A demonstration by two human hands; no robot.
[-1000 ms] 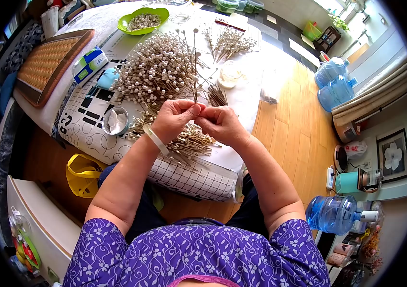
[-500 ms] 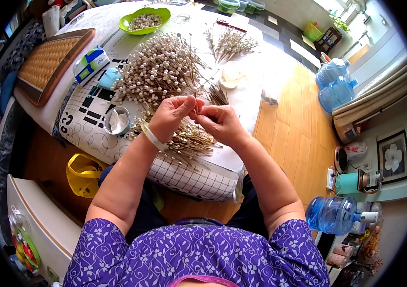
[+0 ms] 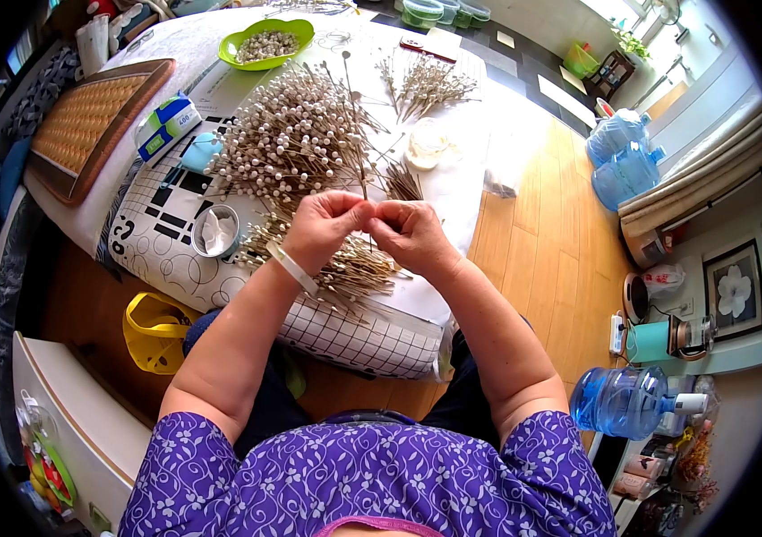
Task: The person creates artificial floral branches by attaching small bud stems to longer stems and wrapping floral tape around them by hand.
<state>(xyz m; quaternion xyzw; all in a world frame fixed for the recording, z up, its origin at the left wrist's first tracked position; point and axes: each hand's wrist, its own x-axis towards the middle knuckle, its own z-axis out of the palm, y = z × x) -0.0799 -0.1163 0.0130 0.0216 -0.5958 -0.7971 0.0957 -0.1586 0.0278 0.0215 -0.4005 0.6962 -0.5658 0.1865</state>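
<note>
My left hand [image 3: 325, 225] and my right hand [image 3: 410, 234] meet over the near part of the table, fingertips pinched together on a thin brown stem [image 3: 354, 116] that stands upright with small round tips. Just beyond them lies a large heap of pearl-tipped stems [image 3: 287, 134]. Under and beside my left hand is a second bunch of pale stems [image 3: 345, 273]. A short dark bundle of stems [image 3: 402, 182] rests behind my right hand. Farther off is a smaller spread of stems [image 3: 428, 85]. The lower end of the held stem is mostly hidden by my fingers.
A green bowl of beads [image 3: 265, 45] stands at the back. To the left are a tissue pack [image 3: 168, 125], a blue item [image 3: 201, 152] and a small tub [image 3: 216, 231]. A round clear container [image 3: 426, 145] sits right. A yellow bag [image 3: 155, 333] is below the table's left edge.
My hands separated slightly at the fingertips half a second ago and are now together again. The stem's upper part stands up above them, leaning a little more left than a second ago.
</note>
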